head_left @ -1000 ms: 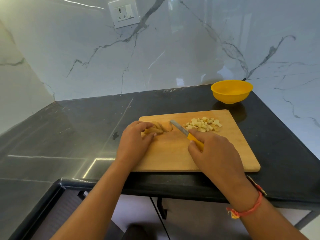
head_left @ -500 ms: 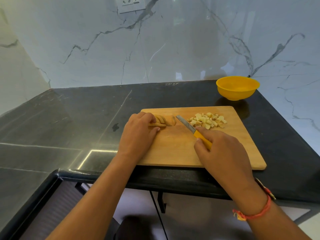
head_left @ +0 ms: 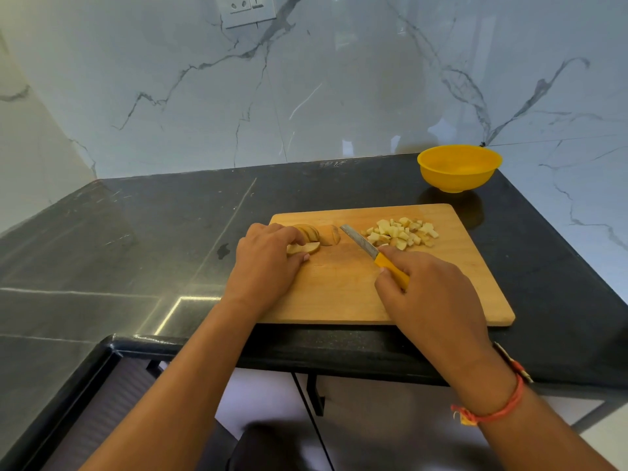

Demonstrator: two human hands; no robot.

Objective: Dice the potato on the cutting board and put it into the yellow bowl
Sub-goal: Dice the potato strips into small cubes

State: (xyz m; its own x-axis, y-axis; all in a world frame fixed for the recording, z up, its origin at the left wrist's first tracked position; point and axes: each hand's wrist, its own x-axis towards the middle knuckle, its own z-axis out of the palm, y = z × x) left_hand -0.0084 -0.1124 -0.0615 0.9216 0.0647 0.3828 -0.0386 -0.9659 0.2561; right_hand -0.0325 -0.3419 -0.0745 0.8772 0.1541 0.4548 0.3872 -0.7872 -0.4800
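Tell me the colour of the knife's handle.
Yellow-orange; the knife handle shows in the head view, gripped by the right hand.

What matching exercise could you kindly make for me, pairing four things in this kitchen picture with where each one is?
Things:
1. knife
2. bowl
3. potato cubes
4. potato slices

Places:
A. held by the left hand at the left end of the board
B. standing on the counter beyond the board
C. gripped by the right hand
D. heaped on the far right part of the board

Pairs: 1-C, 2-B, 3-D, 4-A
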